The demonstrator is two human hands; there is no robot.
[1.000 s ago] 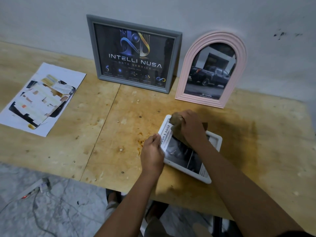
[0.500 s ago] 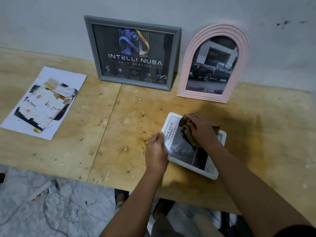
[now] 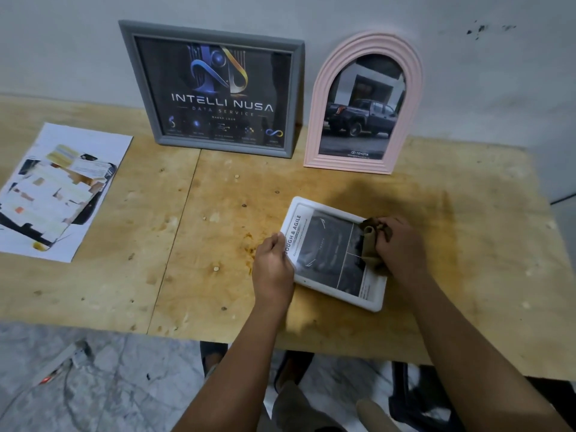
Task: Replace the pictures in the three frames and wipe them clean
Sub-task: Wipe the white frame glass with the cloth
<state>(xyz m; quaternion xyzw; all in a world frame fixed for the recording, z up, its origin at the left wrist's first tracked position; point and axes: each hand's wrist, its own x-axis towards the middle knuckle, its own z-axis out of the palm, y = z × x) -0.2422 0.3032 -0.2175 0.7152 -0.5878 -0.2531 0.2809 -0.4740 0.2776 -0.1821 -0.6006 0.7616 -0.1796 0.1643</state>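
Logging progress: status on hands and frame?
Left hand grips white frame edge. Right hand holds cloth on its glass. Nothing in the way.

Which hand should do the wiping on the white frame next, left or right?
Right. The right hand grips the brown cloth, pressed on the glass of the white frame. The left hand holds the frame's left edge and has no cloth, so it is probably better steadying.
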